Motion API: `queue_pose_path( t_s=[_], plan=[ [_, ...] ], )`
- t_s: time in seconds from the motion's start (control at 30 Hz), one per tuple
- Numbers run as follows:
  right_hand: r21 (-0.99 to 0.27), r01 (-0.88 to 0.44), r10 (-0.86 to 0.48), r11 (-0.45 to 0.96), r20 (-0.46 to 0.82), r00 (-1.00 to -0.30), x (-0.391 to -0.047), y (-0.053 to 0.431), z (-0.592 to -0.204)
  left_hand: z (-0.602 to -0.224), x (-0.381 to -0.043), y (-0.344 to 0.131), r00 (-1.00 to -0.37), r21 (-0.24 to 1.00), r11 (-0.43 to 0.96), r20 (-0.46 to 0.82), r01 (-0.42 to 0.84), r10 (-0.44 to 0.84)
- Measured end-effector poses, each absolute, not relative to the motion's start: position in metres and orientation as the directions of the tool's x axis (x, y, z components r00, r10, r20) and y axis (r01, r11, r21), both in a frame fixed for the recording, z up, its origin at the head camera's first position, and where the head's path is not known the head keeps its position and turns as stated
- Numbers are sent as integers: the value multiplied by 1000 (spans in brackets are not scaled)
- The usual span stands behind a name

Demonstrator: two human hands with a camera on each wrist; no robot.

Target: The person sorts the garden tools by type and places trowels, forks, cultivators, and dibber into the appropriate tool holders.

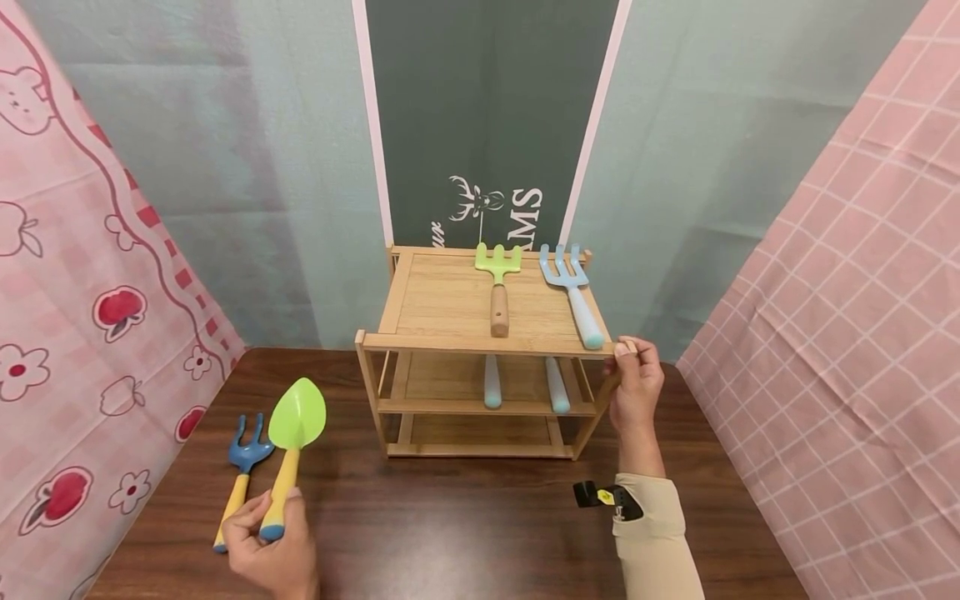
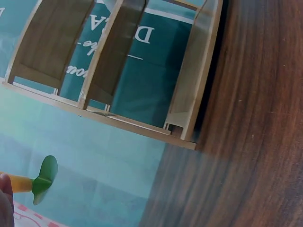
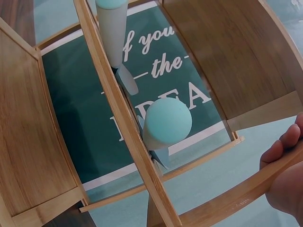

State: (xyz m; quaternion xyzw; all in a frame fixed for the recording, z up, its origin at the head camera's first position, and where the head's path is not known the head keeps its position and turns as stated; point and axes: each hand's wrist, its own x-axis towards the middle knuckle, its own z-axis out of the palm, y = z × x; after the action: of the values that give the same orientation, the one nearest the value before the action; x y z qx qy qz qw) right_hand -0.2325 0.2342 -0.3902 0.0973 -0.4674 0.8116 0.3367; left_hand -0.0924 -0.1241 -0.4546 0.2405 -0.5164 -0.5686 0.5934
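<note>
My left hand [image 1: 272, 546] holds a small garden trowel [image 1: 298, 417] by its yellow handle, green blade pointing up; the left wrist view shows its green blade [image 2: 45, 177] apart from the rack. With my right hand [image 1: 639, 385] I grip the front right corner of a three-tier wooden rack [image 1: 435, 312]; fingers [image 3: 279, 146] curl round its edge in the right wrist view. On the top tier lie a green hand rake [image 1: 498, 310] with a wooden handle and a light blue hand fork [image 1: 583, 318]. Left of the trowel, a blue hand fork [image 1: 251, 454] with a yellow handle lies on the table.
Two pale tools with teal-tipped handles [image 1: 492, 385] rest on the middle tier, their heads mostly hidden. Beneath the rack is a dark wood table [image 1: 450, 525]. Patterned pink cloth [image 1: 112, 333] hangs at the left, checked pink cloth [image 1: 847, 275] at the right, a green curtain behind.
</note>
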Motion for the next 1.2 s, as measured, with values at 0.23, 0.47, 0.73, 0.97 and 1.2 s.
queue_pose_path(
  t_s=[0.23,0.47,0.73,0.97,1.2],
  plan=[
    [-696,-638,453,-331,476,-754,-233,234,-391,-445,-86,-118,-202,876,165,282,453,-938],
    [-698,-631,450,-338,469,-760,-232,233,-390,-450,-79,-119,-229,938,120,201,326,-952],
    [-699,-634,459,-331,468,-755,-232,234,-390,-443,-70,-114,-287,878,68,227,474,-931],
    [-712,-624,470,-323,451,-759,-232,235,-392,-444,-69,-109,-296,785,20,257,619,-920],
    [-708,-629,461,-321,463,-757,-233,235,-392,-426,-66,-91,-298,704,19,325,710,-897]
  ],
)
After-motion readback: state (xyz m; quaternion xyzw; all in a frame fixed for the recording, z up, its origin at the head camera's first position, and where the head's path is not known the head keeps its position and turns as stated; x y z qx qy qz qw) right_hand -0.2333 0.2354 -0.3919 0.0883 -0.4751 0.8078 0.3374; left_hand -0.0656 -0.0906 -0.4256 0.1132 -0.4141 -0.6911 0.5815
